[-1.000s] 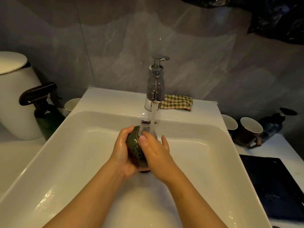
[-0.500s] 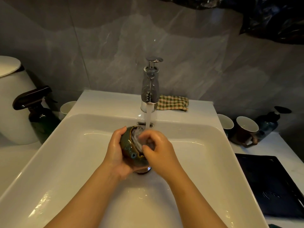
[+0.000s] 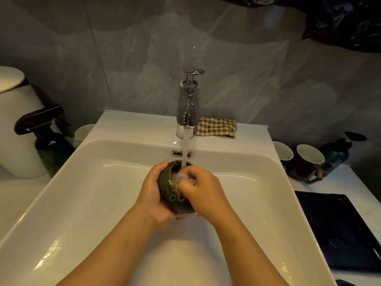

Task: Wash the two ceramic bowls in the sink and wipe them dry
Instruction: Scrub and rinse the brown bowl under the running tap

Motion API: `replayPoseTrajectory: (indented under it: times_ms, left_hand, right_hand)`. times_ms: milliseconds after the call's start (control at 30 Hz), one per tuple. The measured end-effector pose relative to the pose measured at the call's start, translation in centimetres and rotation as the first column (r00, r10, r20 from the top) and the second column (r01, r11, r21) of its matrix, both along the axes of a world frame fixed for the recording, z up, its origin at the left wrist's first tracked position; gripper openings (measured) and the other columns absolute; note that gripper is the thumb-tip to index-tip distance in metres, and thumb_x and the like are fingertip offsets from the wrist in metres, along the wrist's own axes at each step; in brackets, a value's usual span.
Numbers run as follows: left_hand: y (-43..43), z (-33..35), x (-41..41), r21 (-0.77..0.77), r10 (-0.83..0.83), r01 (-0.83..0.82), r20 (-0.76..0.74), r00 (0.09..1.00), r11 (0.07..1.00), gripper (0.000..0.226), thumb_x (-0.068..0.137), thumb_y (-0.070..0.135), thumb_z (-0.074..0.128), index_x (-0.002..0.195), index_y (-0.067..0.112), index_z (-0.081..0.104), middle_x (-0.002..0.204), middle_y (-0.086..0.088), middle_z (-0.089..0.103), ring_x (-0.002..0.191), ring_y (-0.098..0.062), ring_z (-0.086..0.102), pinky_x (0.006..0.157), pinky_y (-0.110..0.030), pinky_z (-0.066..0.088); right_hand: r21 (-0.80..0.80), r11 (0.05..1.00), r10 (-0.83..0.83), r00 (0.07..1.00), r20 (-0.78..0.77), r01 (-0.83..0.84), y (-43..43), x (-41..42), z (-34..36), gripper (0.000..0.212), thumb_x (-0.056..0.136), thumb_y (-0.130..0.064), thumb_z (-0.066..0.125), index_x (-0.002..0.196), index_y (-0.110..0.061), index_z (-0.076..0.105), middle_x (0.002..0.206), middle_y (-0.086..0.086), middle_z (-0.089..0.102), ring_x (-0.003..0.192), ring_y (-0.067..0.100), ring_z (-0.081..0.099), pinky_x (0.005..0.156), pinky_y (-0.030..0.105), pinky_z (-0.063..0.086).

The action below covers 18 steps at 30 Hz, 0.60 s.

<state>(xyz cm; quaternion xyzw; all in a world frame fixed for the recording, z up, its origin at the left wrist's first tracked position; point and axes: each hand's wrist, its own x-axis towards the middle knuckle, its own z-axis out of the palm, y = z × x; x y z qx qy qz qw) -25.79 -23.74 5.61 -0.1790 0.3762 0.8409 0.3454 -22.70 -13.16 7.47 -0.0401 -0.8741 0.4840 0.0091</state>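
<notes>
A small dark green ceramic bowl (image 3: 169,188) is held over the middle of the white sink (image 3: 82,193), tilted, right under the running stream from the chrome tap (image 3: 187,108). My left hand (image 3: 153,195) cups the bowl from the left and below. My right hand (image 3: 203,193) has its fingers curled inside the bowl, in the water and foam. A checked cloth (image 3: 216,127) lies folded on the sink's back ledge, right of the tap. A second bowl is not visible.
Left of the sink stand a dark spray bottle (image 3: 44,133), a white container (image 3: 16,124) and a pale cup (image 3: 83,132). To the right are two mugs (image 3: 308,159), a dark dispenser bottle (image 3: 340,152) and a dark mat (image 3: 338,230).
My right hand has moved from resting flat against the bowl's front to curling its fingers inside it. The bowl has turned so its opening faces the stream.
</notes>
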Motion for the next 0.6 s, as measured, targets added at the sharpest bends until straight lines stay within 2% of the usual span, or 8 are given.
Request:
replayPoseTrajectory:
  times_ms: [100,167,267,333,400,467,500,600]
  left_hand:
    - [-0.1,-0.3,-0.2,0.02,0.018,-0.021,0.11,0.994,1.0,0.046,0.078,0.049,0.051,0.098,0.012,0.07,0.09,-0.019,0.072,0.087,-0.038,0.063,0.075,-0.056,0.052]
    - [-0.5,-0.4,-0.4,0.017,0.035,-0.038,0.143,0.989,0.999,0.052,0.076,0.051,0.053,0.108,0.012,0.067,0.104,-0.021,0.069,0.098,-0.041,0.06,0.086,-0.056,0.048]
    - [-0.8,-0.2,-0.6,0.071,0.008,-0.018,0.139,0.99,0.997,0.062,0.07,0.057,0.059,0.109,0.009,0.066,0.111,-0.023,0.066,0.106,-0.042,0.058,0.095,-0.057,0.042]
    - [-0.6,-0.1,-0.5,0.102,-0.02,0.008,0.114,0.993,0.995,0.061,0.065,0.051,0.064,0.108,0.008,0.066,0.114,-0.024,0.065,0.109,-0.042,0.057,0.097,-0.058,0.04]
    - [-0.4,-0.3,-0.3,0.069,-0.025,0.019,0.078,0.997,0.997,0.054,0.063,0.04,0.065,0.109,0.011,0.066,0.119,-0.021,0.063,0.111,-0.041,0.056,0.098,-0.058,0.039]
    - [-0.4,-0.5,-0.3,0.041,-0.005,0.002,0.055,0.998,0.999,0.049,0.063,0.034,0.063,0.108,0.013,0.067,0.118,-0.019,0.064,0.11,-0.039,0.058,0.098,-0.057,0.04]
    - [-0.4,-0.5,-0.4,0.033,0.019,-0.021,0.05,0.999,0.999,0.047,0.065,0.033,0.062,0.108,0.014,0.067,0.117,-0.018,0.065,0.107,-0.039,0.059,0.095,-0.055,0.043]
    - [-0.5,-0.5,-0.6,0.005,0.098,-0.098,0.035,0.995,0.995,0.034,0.078,0.035,0.057,0.104,0.014,0.067,0.108,-0.018,0.067,0.098,-0.037,0.062,0.085,-0.05,0.049]
  right_hand:
    - [-0.372,0.889,-0.289,0.957,-0.005,0.266,0.6,-0.5,0.7,0.023,0.087,-0.009,0.048,0.074,-0.022,0.062,0.073,0.0,0.062,0.074,0.017,0.06,0.065,0.029,0.051]
    - [-0.638,0.628,-0.458,0.874,0.159,0.445,1.7,-1.0,1.1,0.022,0.087,-0.006,0.046,0.077,-0.012,0.065,0.073,0.008,0.064,0.072,0.023,0.062,0.058,0.028,0.05]
    - [-0.81,0.211,-0.446,0.791,0.418,0.547,3.4,-1.1,0.7,0.02,0.087,-0.015,0.045,0.078,-0.009,0.061,0.074,0.01,0.061,0.069,0.024,0.061,0.063,0.033,0.052]
    - [-0.846,0.036,-0.358,0.797,0.487,0.533,4.3,-1.1,-0.1,0.023,0.089,-0.026,0.046,0.088,-0.008,0.061,0.084,0.011,0.061,0.083,0.026,0.061,0.079,0.042,0.052]
    - [-0.831,-0.073,-0.29,0.785,0.547,0.552,4.6,-1.0,-0.7,0.033,0.09,-0.034,0.047,0.103,-0.006,0.059,0.097,0.016,0.06,0.099,0.032,0.059,0.089,0.048,0.049]
    - [-0.81,-0.074,-0.195,0.788,0.584,0.582,4.5,-0.9,-1.2,0.042,0.087,-0.04,0.05,0.101,-0.002,0.061,0.1,0.019,0.061,0.098,0.033,0.059,0.089,0.049,0.047]
    - [-0.809,-0.026,-0.123,0.801,0.586,0.588,4.3,-0.8,-1.3,0.046,0.085,-0.043,0.052,0.094,-0.001,0.066,0.096,0.018,0.062,0.092,0.03,0.059,0.087,0.047,0.047]
    - [-0.801,0.242,0.005,0.825,0.565,0.548,3.0,-0.6,-1.3,0.042,0.081,-0.046,0.06,0.097,-0.009,0.069,0.097,0.015,0.068,0.09,0.029,0.062,0.081,0.042,0.051]
